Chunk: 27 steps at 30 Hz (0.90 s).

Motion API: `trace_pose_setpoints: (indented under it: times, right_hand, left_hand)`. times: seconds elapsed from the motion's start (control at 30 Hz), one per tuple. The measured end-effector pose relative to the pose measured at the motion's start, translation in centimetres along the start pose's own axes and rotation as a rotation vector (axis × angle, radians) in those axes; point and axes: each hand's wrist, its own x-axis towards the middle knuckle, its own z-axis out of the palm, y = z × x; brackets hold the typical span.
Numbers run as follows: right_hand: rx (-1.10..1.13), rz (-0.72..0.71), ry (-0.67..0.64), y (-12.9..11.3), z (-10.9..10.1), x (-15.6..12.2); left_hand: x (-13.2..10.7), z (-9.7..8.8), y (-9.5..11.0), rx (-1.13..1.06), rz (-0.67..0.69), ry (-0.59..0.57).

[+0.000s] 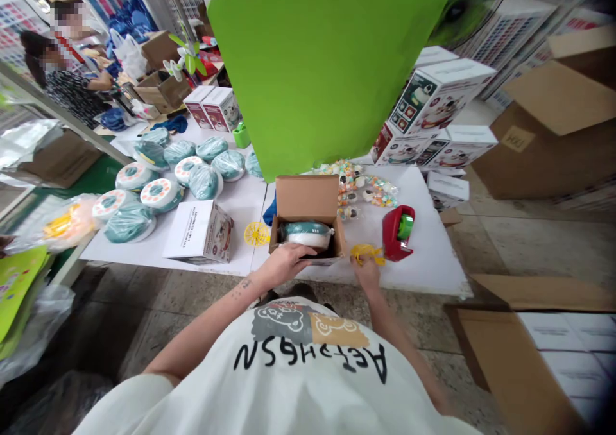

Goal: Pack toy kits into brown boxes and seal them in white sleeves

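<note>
An open cardboard box (308, 199) stands at the table's front edge with its lid flap raised. Inside lies a round teal-and-white toy (308, 235) in clear plastic. My left hand (285, 263) grips the box's front rim, its fingertips reaching over into the opening. To the right of the box, my right hand (366, 273) is closed on a yellow plastic piece (368, 253), whose exact kind I cannot make out. A similar yellow wheel-shaped piece (256, 233) lies left of the box. Beside my right hand is a red tape dispenser (395, 242) with green tape.
Bagged teal-and-white toys (163, 192) and a closed printed box (198, 231) occupy the left. Bagged colourful small parts (346, 175) lie before an upright green board (322, 76). Printed boxes (433, 101) are stacked right; an open carton (520, 358) sits below. A co-worker (67, 82) is far left.
</note>
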Motion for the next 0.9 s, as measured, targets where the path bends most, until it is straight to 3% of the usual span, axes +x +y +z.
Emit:
trace_pose_setpoints:
  times: [0.07, 0.13, 0.2, 0.3, 0.4, 0.47, 0.57, 0.67, 0.77, 0.9]
  right_hand:
    - [0.000, -0.018, -0.010, -0.1, -0.1, -0.6]
    - [-0.005, -0.026, -0.019, -0.2, -1.8, -1.1]
    - [0.035, -0.033, -0.010, -0.2, -4.9, -2.0]
    - [0.247, -0.100, -0.041, -0.6, -11.4, -4.2]
    - [0.438, -0.237, -0.320, -1.8, -17.3, -7.4]
    - [0.550, -0.282, -0.523, -2.7, -19.3, -9.1]
    - [0.785, -0.262, -0.656, -3.6, -18.7, -10.3]
    - [1.058, -0.139, -0.458, -4.8, -15.7, -10.0]
    - [1.168, -0.046, -0.277, -6.6, -13.3, -9.3]
    - [1.167, -0.024, -0.304, -8.8, -11.9, -8.8]
  left_hand:
    - [0.1, 0.1, 0.3, -0.010, -0.002, -0.029]
    - [0.2, -0.1, 0.5, -0.034, -0.007, -0.029]
    - [0.4, -0.3, 0.6, -0.056, 0.004, -0.015]
    - [1.3, -0.6, 1.4, -0.064, 0.066, -0.006]
    - [3.0, -0.5, 3.0, -0.098, 0.166, -0.075]
    - [4.2, -0.2, 4.4, -0.171, 0.226, -0.168]
    - [5.5, 0.8, 5.8, -0.401, 0.220, -0.380]
    - [5.5, 2.2, 5.6, -0.752, 0.101, -0.501]
    - [4.8, 3.4, 4.6, -0.912, 0.002, -0.388]
    - [4.0, 4.0, 3.8, -0.900, -0.024, -0.273]
